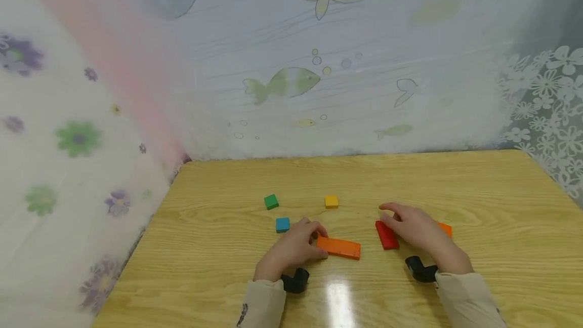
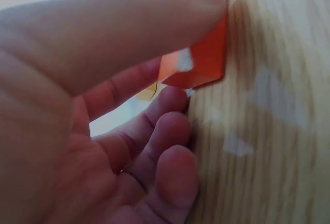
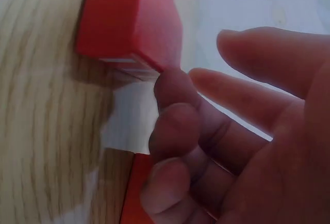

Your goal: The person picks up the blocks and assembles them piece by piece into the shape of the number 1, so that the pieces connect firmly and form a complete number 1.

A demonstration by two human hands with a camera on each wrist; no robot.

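An orange rectangular block (image 1: 341,248) lies on the table, and my left hand (image 1: 293,244) grips its left end. The left wrist view shows the thumb (image 2: 129,25) along that block, with the other fingers curled by its far side and end. Over by a red block (image 1: 386,236), my right hand (image 1: 416,232) has its thumb and index finger spread apart. In the right wrist view, a curled fingertip (image 3: 172,87) is at the corner of the red block (image 3: 111,20); whether it touches cannot be told. A second orange block (image 1: 445,229) is partly hidden behind the right hand.
A blue block (image 1: 283,224) lies just beyond the left hand. Farther back are a green block (image 1: 271,202) and a yellow block (image 1: 331,202). The wooden table (image 1: 205,257) meets a fish-patterned curtain (image 1: 282,115) at its back edge.
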